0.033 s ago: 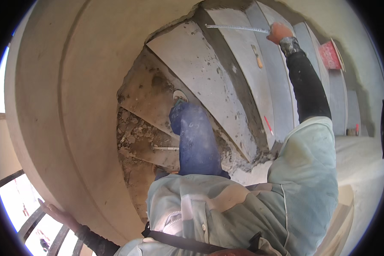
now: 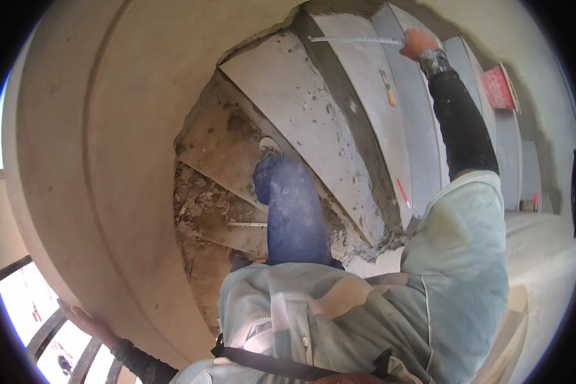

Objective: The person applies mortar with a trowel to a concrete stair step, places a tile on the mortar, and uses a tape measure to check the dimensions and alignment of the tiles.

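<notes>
At the top right, my right hand (image 2: 421,43) is closed round one end of a tape measure, whose casing I cannot make out. Its white marked blade (image 2: 358,40) stretches leftward over the upper stair treads to the dark mortar strip. My left hand (image 2: 88,322) is at the lower left, fingers stretched out along the edge of the curved plastered wall (image 2: 57,256), beside the dark railing (image 2: 48,334). Below the blade, a small tool with an orange handle (image 2: 392,97) lies on a grey tread. A red pencil-like stick (image 2: 403,193) lies lower on that tread.
A red container (image 2: 498,88) stands on the right-hand steps. Broken rubble (image 2: 195,198) and a thin white strip (image 2: 248,224) lie on the lower steps at the left. My sandalled foot (image 2: 269,146) is on a dirty tread. Wet mortar (image 2: 326,54) runs between two slabs.
The view has shifted slightly. My right hand still grips the tape measure and my left hand remains on the wall edge; the blade looks a little straighter.
</notes>
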Motion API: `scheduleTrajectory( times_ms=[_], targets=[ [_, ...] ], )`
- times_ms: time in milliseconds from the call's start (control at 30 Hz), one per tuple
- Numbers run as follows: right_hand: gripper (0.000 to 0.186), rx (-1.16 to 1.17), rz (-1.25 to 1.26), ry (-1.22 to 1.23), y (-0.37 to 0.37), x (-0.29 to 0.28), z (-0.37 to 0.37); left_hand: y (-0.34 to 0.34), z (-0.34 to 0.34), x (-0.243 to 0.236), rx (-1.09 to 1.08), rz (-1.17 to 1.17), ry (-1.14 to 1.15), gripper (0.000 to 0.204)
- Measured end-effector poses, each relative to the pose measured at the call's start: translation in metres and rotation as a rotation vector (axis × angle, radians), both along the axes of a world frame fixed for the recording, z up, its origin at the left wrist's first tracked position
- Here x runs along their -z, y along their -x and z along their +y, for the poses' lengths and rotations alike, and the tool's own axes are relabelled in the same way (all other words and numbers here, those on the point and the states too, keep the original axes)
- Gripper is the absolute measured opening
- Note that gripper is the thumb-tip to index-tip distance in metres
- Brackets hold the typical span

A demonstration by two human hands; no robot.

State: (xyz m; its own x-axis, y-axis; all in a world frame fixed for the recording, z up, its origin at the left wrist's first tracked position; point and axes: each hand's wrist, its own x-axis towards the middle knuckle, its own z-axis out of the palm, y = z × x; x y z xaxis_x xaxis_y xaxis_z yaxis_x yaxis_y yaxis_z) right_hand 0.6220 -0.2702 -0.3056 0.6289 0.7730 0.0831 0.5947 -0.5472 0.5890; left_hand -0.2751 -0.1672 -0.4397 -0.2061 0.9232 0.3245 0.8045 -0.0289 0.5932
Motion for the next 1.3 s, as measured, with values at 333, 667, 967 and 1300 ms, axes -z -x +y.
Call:
scheduleTrajectory(
  times_ms=[333,667,967,1300],
  targets=[
    [0.025,-0.329,-0.201,0.053,-0.091,0.075,0.192,0.024,0.012,0.002,0.011,0.045,0.07,0.063],
    [0.018,-0.328,-0.213,0.112,-0.123,0.134,0.266,-0.015,0.003,-0.002,-0.238,0.125,0.111,0.062],
    [0.016,-0.242,-0.155,0.254,-0.135,0.134,0.289,-0.024,0.005,0.011,-0.295,0.137,0.146,0.061],
    [0.019,-0.41,-0.229,0.135,-0.154,0.145,0.296,-0.028,0.004,0.016,-0.324,0.137,0.156,0.06]
  ],
)
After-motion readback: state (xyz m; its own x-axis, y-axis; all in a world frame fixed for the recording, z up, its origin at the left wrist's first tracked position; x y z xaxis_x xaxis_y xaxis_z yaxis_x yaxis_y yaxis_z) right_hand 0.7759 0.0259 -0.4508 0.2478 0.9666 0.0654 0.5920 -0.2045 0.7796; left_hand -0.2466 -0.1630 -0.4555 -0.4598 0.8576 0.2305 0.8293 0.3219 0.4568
